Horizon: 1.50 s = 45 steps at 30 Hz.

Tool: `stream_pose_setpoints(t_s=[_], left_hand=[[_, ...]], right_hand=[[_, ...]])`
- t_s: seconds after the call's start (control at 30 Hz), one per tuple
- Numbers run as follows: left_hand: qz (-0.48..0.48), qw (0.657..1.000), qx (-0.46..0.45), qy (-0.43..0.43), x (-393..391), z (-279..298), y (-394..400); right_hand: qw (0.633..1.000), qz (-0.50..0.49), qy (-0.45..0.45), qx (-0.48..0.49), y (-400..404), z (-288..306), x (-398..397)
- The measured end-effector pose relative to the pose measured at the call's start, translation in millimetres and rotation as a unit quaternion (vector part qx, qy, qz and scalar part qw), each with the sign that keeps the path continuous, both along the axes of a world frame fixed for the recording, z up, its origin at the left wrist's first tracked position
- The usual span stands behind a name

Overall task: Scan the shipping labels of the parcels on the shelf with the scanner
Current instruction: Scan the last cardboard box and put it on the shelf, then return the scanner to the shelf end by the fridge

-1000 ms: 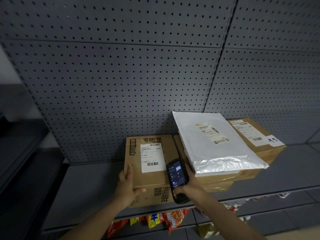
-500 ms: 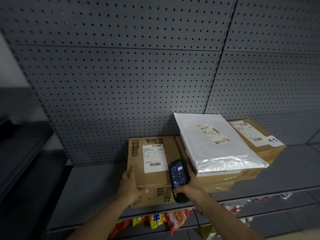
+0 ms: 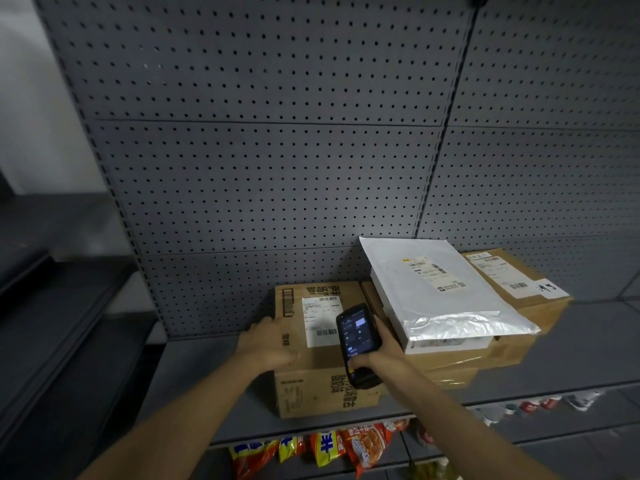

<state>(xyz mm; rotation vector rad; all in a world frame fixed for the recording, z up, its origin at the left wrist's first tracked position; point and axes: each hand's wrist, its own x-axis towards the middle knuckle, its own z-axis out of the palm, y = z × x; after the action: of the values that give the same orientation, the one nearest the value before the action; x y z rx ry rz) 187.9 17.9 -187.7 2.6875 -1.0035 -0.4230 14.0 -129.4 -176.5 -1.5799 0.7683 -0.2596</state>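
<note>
I held the scanner [image 3: 358, 344] in my right hand [image 3: 381, 355], fingers wrapped round its lower half and my thumb down by the keys, so that its lit screen faced me while its head pointed at the shipping label [image 3: 322, 320] on the brown carton [image 3: 322, 375]. The scanner hung just over the right edge of that label, close enough, I judged, to catch the barcode printed near the label's bottom.

My left hand [image 3: 268, 344] lay on the carton's left top edge, fingers loosely spread over the corner and gripping nothing tightly; I kept it there to steady the box and stop it sliding on the shelf [image 3: 194, 382] while I aimed.

The carton sat at the front of the shelf, label side up, which was why I could read it from above without lifting it. To the carton's right, and touching it, stood a stack of flatter boxes [image 3: 485, 355], with a white mailer bag [image 3: 440, 289] lying tilted on top, its own label facing up. Further right of the carton, behind the mailer, another brown box [image 3: 519, 282] showed a label and a handwritten white tag. Those labels faced up too, so I judged I could take them in turn.

Below the carton, snack packets [image 3: 332, 448] hung under the shelf edge.
</note>
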Motion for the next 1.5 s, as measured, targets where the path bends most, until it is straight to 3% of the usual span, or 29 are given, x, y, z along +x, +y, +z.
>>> stream_pose_setpoints(t_s=[0.37,0.7,1.0,1.23,1.5], left_hand=[[-0.144,0.974,-0.026,-0.173,-22,95,-45],[-0.286,0.924,-0.120,-0.223,-130,141,-155],[-0.431,0.869,-0.145,-0.193,-294,137,-283],[-0.521,0.825,-0.139,-0.170,-425,120,-362],[-0.596,0.778,-0.128,-0.150,-536,95,-453]], right_hand=[[0.979,-0.074,-0.171,0.078,-15,71,-21],[0.939,-0.193,-0.263,0.110,-84,100,-146],[0.889,-0.368,-0.269,0.046,-147,93,-319],[0.848,-0.458,-0.267,0.023,-188,83,-448],[0.809,-0.525,-0.264,0.023,-243,60,-542]])
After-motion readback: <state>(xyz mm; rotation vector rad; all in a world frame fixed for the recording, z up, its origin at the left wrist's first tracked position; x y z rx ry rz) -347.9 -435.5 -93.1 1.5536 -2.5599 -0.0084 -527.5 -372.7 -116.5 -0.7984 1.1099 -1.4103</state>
